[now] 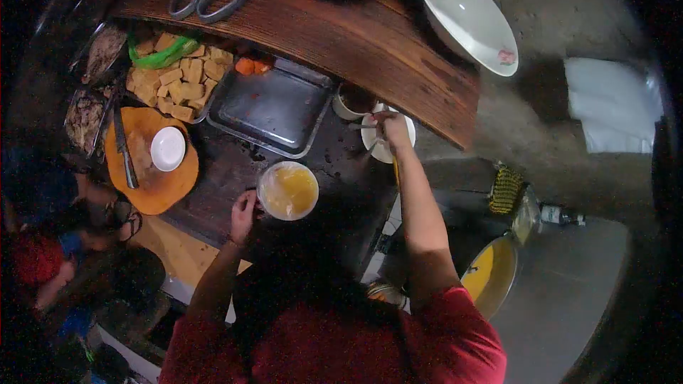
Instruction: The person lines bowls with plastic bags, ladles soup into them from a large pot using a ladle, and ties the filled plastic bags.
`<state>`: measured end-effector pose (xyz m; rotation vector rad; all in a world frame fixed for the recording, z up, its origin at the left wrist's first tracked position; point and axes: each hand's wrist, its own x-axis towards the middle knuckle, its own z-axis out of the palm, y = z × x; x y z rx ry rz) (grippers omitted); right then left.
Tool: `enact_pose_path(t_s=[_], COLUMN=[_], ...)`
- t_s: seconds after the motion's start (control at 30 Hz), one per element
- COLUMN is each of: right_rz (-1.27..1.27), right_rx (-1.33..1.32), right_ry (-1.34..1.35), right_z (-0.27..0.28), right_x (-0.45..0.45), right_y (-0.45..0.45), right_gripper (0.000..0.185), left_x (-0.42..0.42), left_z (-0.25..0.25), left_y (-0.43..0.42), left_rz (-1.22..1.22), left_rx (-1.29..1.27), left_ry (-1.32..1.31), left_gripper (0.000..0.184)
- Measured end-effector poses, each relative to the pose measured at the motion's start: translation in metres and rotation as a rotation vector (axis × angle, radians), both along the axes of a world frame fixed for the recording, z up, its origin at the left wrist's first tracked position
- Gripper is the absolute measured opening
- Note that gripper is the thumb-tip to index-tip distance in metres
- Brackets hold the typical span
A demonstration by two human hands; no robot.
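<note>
A white bowl (288, 190) of yellow liquid, with what looks like clear plastic over or in it, stands near the front edge of the dark worktop. My left hand (243, 215) is at its left rim, fingers curled against the side. Farther right, my right hand (393, 130) reaches over a white dish (406, 144). Its fingers are closed around the handle of a metal spoon (364, 126); part of the spoon is hidden by the hand. Just left of that dish stands a white cup (350, 103) with dark contents.
A metal tray (270, 107) and a container of tofu-like pieces (178, 85) lie behind. A knife (124, 142) and small white dish (168, 148) rest on a round board (153, 188). A wooden shelf (341, 43) overhangs. A pan (501, 277) stands right; people sit left.
</note>
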<state>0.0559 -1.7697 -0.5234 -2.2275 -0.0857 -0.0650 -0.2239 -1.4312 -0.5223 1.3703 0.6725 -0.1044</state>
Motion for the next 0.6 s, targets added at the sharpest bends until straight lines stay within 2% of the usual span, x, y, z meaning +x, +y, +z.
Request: enact_pose_path(t_s=[0.03,0.13,0.17,0.2,0.27,0.3,0.33,0.4,0.43,0.47,0.53,0.57,0.6], right_rz=[-0.258,-0.168,-0.120,-0.119,-0.039,-0.149,-0.143,0.060,0.199,0.261,0.514,0.522,0.489], right_rx=[0.404,0.473,0.520,0.520,0.365,0.338,0.335,0.170,-0.006,-0.171,-0.570,-0.567,-0.513], right_ry=[0.352,0.499,0.294,0.299,0.328,0.407,0.429,0.219,-0.036,-0.118,-0.102,-0.095,-0.196], right_z=[0.064,0.082,0.067,0.080,0.117,0.134,0.140,0.146,0.146,0.125,0.110,0.106,0.104], right_x=[-0.021,-0.025,-0.021,-0.027,-0.044,-0.057,-0.072,-0.107,-0.129,-0.153,-0.197,-0.199,-0.197], right_y=[0.026,0.017,0.015,0.018,0.020,0.029,0.031,0.033,0.041,0.041,0.053,0.054,0.054], right_gripper=[0.017,0.018,0.019,0.019,0.018,0.017,0.017,0.017,0.015,0.013,0.014,0.014,0.017], left_x=[-0.007,-0.019,-0.022,-0.023,-0.022,-0.017,-0.013,-0.008,-0.005,-0.002,0.003,0.004,0.006], left_z=[-0.011,-0.040,-0.053,-0.063,-0.068,-0.056,-0.046,-0.036,-0.037,-0.038,-0.033,-0.030,-0.027], left_y=[0.003,0.018,0.024,0.030,0.034,0.033,0.033,0.028,0.028,0.030,0.027,0.026,0.025], left_rz=[0.037,0.095,0.097,0.071,0.048,0.035,0.024,-0.001,-0.048,-0.094,-0.127,-0.178,-0.171], left_rx=[0.013,-0.110,-0.109,-0.075,-0.044,-0.014,0.018,0.023,-0.018,-0.059,-0.076,-0.095,-0.097], left_ry=[-0.010,0.028,0.030,-0.032,-0.083,-0.070,-0.052,-0.108,-0.075,-0.045,-0.001,0.020,0.024], left_gripper=[0.024,0.023,0.023,0.023,0.023,0.024,0.024,0.025,0.025,0.025,0.025,0.026,0.026])
